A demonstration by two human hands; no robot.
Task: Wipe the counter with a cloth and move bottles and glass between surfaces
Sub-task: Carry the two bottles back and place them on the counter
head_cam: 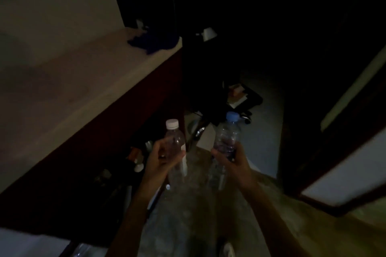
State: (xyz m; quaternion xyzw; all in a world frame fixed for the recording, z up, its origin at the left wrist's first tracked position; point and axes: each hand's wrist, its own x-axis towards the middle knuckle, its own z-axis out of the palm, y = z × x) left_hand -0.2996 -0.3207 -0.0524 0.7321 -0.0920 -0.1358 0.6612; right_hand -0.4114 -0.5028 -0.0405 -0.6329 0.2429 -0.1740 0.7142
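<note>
Above dim floor: left hand [165,157] curled round clear ribbed plastic bottle, white cap [175,144]; right hand [230,157] grips blue-capped bottle [227,135]. 2 bottles upright, apart. Crumpled blue cloth [153,43] lies on smooth pale counter [62,81].

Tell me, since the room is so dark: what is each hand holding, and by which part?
The left hand grips the white-capped bottle around its middle; the right hand grips the blue-capped bottle around its lower body.
</note>
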